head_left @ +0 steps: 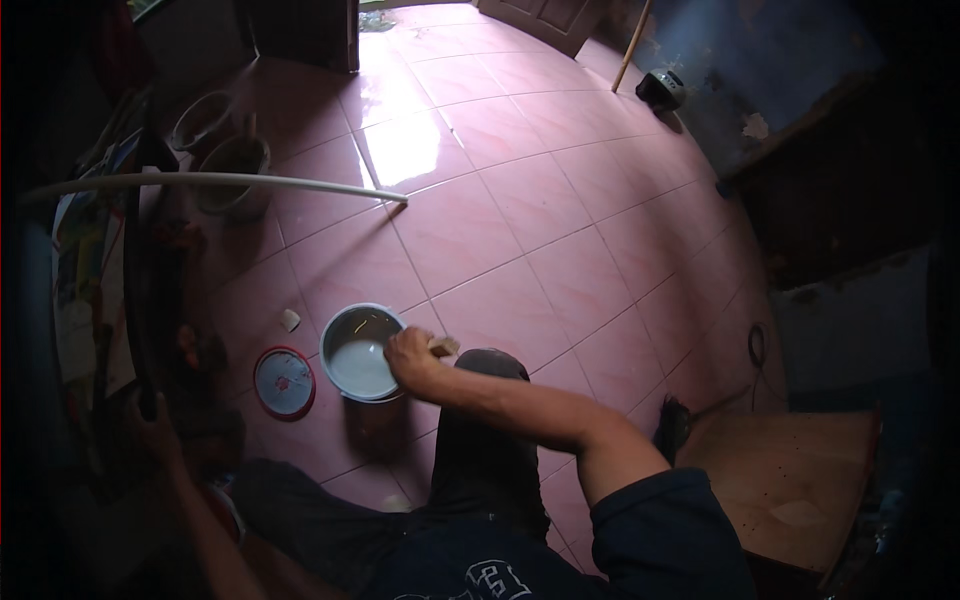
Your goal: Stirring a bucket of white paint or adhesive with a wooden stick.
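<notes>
— Fingers of the right hand (410,364) are curled together, clamped on a pale wooden handle (442,346); its blunt end sticks out on the right side of the fist; whatever lies at the other end is hidden from me

— Where is that handle, then?

— At the right side of the rim of a round pail (346,326), in front of the person's knees; whitish liquid (362,370) lies in the pail; whether the knuckles touch the rim I cannot tell

— And the left hand (152,420)?

— Low at the far left, in deep shadow; I cannot tell whether its fingers are apart or closed on something

— What is around the pail?

— Pink floor tiles (520,215) under it; a round red-rimmed lid (284,382) just beside it on the left; a small pale chunk (290,320) beyond the lid; a white pipe (300,183) reaching in from the left, farther off; a helmet (660,90) near the blue wall (765,75); a wooden board (790,470) at lower right
</notes>
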Available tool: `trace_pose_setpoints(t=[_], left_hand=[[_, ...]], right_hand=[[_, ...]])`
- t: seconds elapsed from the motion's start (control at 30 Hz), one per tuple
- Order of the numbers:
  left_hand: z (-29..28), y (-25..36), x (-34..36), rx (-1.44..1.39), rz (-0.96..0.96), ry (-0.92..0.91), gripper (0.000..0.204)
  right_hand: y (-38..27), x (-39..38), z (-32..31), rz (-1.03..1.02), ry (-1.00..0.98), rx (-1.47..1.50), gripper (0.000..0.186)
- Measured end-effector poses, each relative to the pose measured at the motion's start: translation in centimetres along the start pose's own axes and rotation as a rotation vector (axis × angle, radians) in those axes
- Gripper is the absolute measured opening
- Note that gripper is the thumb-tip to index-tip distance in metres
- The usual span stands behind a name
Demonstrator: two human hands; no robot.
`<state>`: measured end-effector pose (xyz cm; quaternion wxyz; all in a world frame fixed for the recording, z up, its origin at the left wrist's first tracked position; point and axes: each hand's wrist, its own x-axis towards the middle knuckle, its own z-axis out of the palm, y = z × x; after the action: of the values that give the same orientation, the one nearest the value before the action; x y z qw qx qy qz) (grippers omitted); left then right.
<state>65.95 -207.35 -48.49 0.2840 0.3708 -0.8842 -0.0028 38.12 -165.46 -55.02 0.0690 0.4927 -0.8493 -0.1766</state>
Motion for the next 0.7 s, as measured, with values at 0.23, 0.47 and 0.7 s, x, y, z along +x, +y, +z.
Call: trace_pose_setpoints(t=[0.23,0.47,0.7], left_hand=[[-0.2,1.1,0.7,0.031,-0.027,0.005,0.04],[-0.7,4.0,0.7,-0.002,-0.074,-0.014,0.04],[0.5,2.3,0.0,-0.137,-0.045,0.085,0.034]], right_hand=[[-1.7,4.2,-2.7,-0.093,-0.312,0.234,0.013],[2.3,6.3,-1.0,0.063,-0.343,0.17,0.016],[0.4,0.4,-1.0,0.127,-0.195,0.055,0.015]])
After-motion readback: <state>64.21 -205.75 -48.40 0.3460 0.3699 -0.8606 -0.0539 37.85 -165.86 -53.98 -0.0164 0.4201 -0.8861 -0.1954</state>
